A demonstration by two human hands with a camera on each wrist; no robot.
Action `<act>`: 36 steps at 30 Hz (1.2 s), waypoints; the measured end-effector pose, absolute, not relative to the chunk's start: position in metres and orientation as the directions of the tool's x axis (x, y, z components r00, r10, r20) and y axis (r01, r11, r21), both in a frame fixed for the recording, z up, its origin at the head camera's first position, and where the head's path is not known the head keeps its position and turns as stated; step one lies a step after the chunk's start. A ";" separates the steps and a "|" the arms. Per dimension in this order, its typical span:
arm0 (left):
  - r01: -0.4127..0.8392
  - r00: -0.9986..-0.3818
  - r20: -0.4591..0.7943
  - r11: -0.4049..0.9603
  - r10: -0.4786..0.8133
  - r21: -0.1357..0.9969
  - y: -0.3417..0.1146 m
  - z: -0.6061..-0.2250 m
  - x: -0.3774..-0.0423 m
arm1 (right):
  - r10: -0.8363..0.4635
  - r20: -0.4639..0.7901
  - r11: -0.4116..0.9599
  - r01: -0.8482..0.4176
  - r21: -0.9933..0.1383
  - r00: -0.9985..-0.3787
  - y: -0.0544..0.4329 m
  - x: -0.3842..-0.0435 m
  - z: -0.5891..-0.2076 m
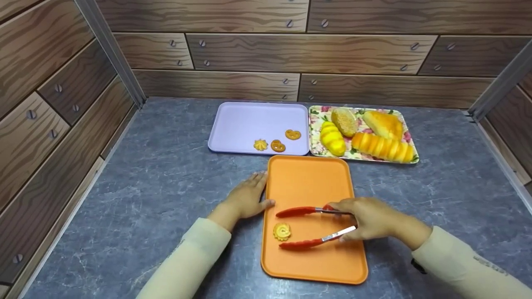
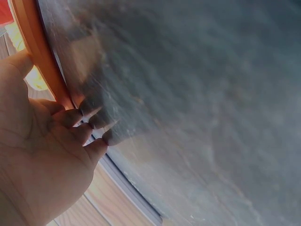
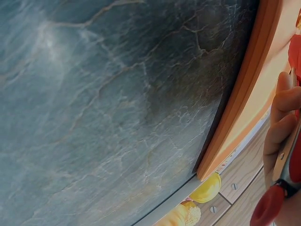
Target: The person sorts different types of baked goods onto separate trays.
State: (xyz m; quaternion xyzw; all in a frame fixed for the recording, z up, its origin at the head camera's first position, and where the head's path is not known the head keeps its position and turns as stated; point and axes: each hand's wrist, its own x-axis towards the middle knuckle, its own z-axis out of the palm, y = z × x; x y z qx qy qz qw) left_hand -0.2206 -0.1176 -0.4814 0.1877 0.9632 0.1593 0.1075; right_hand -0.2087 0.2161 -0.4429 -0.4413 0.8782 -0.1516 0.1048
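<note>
My right hand [image 1: 370,218] grips a pair of red-tipped tongs [image 1: 306,211] over the orange tray [image 1: 309,178]. The tongs' arms are spread, with a round yellow cookie [image 1: 282,231] lying near their tips. In the right wrist view, fingers curl around the tongs' metal handle. My left hand [image 1: 245,197] rests at the tray's left edge, its thumb on the rim and its other fingers alongside on the table. The left wrist view shows this hand [image 2: 51,146] with its fingers loosely bent beside the orange rim.
A lilac tray [image 1: 253,120] behind holds two pretzels [image 1: 293,134] and a star-shaped cookie [image 1: 260,144]. Beside it, a floral tray [image 1: 318,111] bears several breads, including a long ridged loaf [image 1: 382,147]. Wood-patterned panels [image 1: 249,52] wall the grey table [image 1: 166,174].
</note>
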 end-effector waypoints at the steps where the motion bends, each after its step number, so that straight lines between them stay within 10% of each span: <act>1: 0.330 -0.906 -0.145 0.878 0.398 0.347 -0.117 -0.481 -0.220 | -0.808 -0.050 0.564 -0.745 -0.357 -0.587 0.216 -0.209 -0.443; 36: 0.329 -0.903 -0.156 0.879 0.400 0.344 -0.117 -0.481 -0.221 | -0.789 0.036 0.541 -0.721 -0.433 -0.614 0.227 -0.225 -0.428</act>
